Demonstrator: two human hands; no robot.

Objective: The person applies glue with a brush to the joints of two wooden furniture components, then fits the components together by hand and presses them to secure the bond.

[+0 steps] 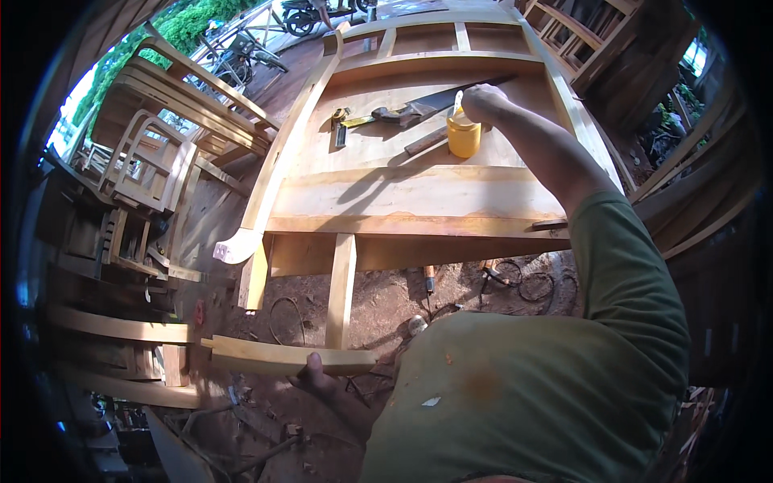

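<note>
While at right hand (488,103), one yellow pot (465,140)

L hand (319,378) partly hid. by wood bar (274,355); yellow cup (465,140) contents unclr; motorbike (304,19) cut @ top.

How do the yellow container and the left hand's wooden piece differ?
The yellow container is short and rounded; the wooden piece is long and narrow. The yellow container is upright; the wooden piece runs sideways. Each has a hand at it: right hand, left hand respectively.
</note>
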